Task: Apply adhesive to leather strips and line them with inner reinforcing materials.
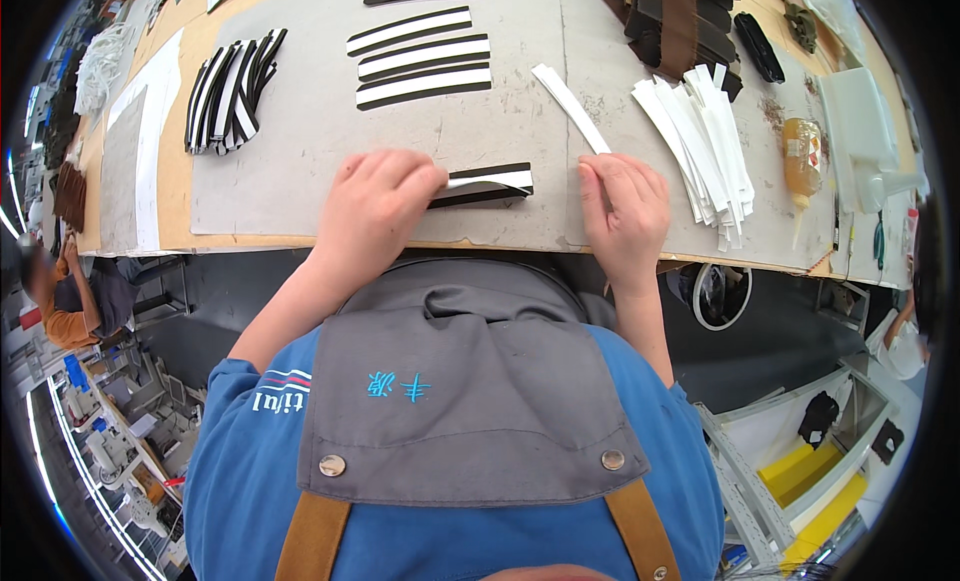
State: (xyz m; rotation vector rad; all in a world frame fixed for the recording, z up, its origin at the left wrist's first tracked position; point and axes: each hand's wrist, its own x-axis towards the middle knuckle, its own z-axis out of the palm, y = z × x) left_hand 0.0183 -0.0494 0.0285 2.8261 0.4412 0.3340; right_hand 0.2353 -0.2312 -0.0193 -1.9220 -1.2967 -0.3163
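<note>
Near the table's front edge, my left hand (pixel 378 206) is closed in a pinch on the left end of a thin white strip (pixel 490 181). That strip lies over a black strip (pixel 462 200), its right end down on it and its left part lifted. My fingers hide the left end of both. To the right, the thumb and fingers of my right hand (pixel 630 216) pinch the near end of a loose white strip (pixel 570 109), which slants away to the far left. Beyond my left hand lie several black strips with white centres (pixel 425 86) in a column.
At left is a bundle of black-and-white strips (pixel 233 91). A pile of white strips (pixel 705 151) lies right of my right hand, near an amber bottle (pixel 802 161) and a translucent container (pixel 862 131). Stacked dark pieces (pixel 685 26) are at the back. Another person (pixel 75 301) sits far left.
</note>
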